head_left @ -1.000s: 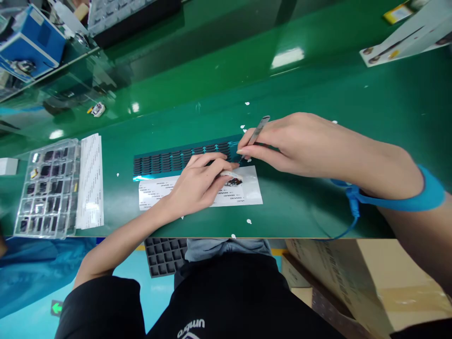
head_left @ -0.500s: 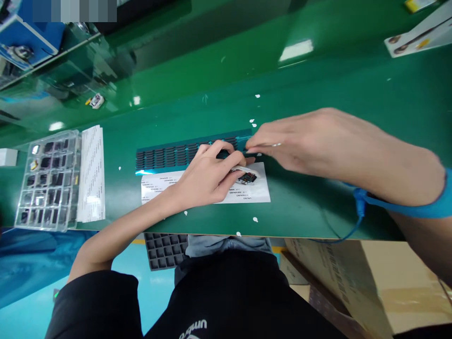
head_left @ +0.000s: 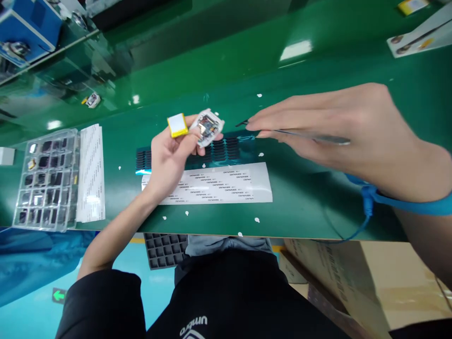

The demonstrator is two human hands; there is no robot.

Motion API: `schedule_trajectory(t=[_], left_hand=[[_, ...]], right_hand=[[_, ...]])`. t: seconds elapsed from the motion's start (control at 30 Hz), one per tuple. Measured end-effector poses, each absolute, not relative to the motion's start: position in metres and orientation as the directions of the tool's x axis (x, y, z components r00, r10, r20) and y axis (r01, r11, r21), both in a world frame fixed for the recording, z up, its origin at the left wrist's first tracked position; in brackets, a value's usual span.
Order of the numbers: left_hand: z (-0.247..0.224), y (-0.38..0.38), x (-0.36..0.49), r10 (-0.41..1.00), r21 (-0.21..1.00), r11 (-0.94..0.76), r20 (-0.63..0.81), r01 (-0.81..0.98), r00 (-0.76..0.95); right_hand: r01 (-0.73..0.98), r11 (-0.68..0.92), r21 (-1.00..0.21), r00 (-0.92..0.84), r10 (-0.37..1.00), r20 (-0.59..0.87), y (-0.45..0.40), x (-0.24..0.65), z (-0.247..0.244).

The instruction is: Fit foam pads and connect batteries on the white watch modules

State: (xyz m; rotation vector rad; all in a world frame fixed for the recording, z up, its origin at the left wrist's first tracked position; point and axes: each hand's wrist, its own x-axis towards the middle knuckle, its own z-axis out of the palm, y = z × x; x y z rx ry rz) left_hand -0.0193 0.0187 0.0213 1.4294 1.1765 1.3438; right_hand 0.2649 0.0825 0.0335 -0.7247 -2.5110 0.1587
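Observation:
My left hand [head_left: 165, 153] is closed around a small white device housing [head_left: 207, 128] with its circuit board facing up. A yellow-edged battery [head_left: 177, 125] with a white face rests by the same fingers; whether a wire joins it to the board is not visible. In my right hand [head_left: 346, 120] is a pair of metal tweezers [head_left: 334, 139], pinched between the fingers. A thin black strip [head_left: 241, 123] sticks out past those fingertips, a little to the right of the housing. Beneath lies a blue film sheet [head_left: 249, 146] carrying rows of black strips [head_left: 231, 148], partly covered by my left hand.
White printed backing paper [head_left: 219, 188] lies in front of the film. To the left are a clear compartment box [head_left: 74, 188] and more printed sheets [head_left: 92, 174]. Small white stickers dot the green table [head_left: 300, 207]. A blue wrist strap [head_left: 409, 207] with a cord circles my right wrist.
My left hand has lifted the device housing and turned it board-side up, off the paper. My right hand has risen from the film's right end, a black strip now showing at its fingertips.

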Motion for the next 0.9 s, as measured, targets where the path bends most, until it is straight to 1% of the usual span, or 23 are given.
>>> schedule_trajectory(t=[0.03,0.1,0.13,0.2,0.3,0.37,0.47,0.5,0.6,0.67,0.8,0.9], left_hand=[[0.019,0.024,-0.022,0.995,0.996,-0.089,0.09,0.007,-0.049],[0.017,0.033,-0.025,0.994,0.991,0.091,-0.097,-0.103,-0.056],[0.017,0.036,-0.026,0.987,0.981,0.145,-0.153,-0.131,-0.058],[0.019,0.036,-0.027,0.977,0.968,0.198,-0.208,-0.153,-0.053],[0.022,0.032,-0.024,0.977,0.965,0.207,-0.212,-0.163,-0.014],[0.022,0.028,-0.021,0.979,0.961,0.2,-0.204,-0.189,-0.004],[0.019,0.024,-0.017,0.973,0.95,0.214,-0.228,-0.226,-0.039],[0.018,0.022,-0.015,0.969,0.946,0.223,-0.241,-0.235,-0.052],[0.017,0.017,-0.012,0.965,0.936,0.242,-0.261,-0.257,-0.041],[0.016,0.014,-0.01,0.966,0.932,0.245,-0.258,-0.268,-0.015],[0.017,0.007,-0.006,0.965,0.938,0.251,-0.26,-0.238,-0.01],[0.017,0.005,-0.004,0.968,0.945,0.236,-0.25,-0.225,-0.033]], right_hand=[[0.414,0.865,-0.282,-0.739,0.5,0.452,0.08,0.267,0.037],[0.35,0.887,-0.301,-0.752,0.458,0.474,0.074,0.268,0.042],[0.35,0.896,-0.272,-0.746,0.443,0.497,0.072,0.268,0.042],[0.354,0.921,-0.166,-0.746,0.385,0.543,0.068,0.264,0.041],[0.325,0.945,0.025,-0.712,0.227,0.664,0.064,0.257,0.038],[0.295,0.951,0.094,-0.713,0.153,0.684,0.06,0.254,0.037],[0.261,0.961,0.095,-0.767,0.147,0.625,0.053,0.25,0.035],[0.257,0.96,0.108,-0.761,0.132,0.635,0.05,0.248,0.034],[0.272,0.941,0.202,-0.721,0.06,0.69,0.044,0.242,0.028],[0.268,0.931,0.247,-0.73,0.029,0.683,0.042,0.238,0.025],[0.287,0.92,0.267,-0.745,0.039,0.666,0.038,0.236,0.026],[0.274,0.927,0.257,-0.765,0.048,0.642,0.034,0.235,0.028]])
